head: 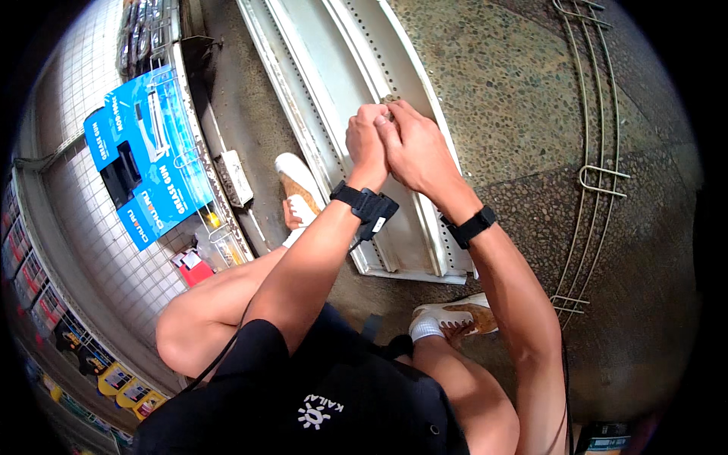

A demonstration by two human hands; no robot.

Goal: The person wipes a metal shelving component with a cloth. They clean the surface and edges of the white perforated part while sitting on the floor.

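My left hand point(367, 142) and my right hand point(418, 148) meet in front of me, over white metal shelf panels point(335, 68) with rows of small holes. Between and just beyond the fingers shows a small part of a crumpled brownish cloth or sponge point(390, 99); most of it is hidden by the hands. The right fingers curl over it beside the left fist. The panels lie on the floor between my shoes, their near end close to me. Black straps circle both wrists, and a small black device is on the left one.
At left, a shelf rack with a white wire grid holds blue grease gun boxes point(165, 170) and other packaged goods. A small whitish block point(236, 176) lies by the rack's edge. A long wire rack part point(594, 142) lies on the stone-chip floor point(500, 85) at right.
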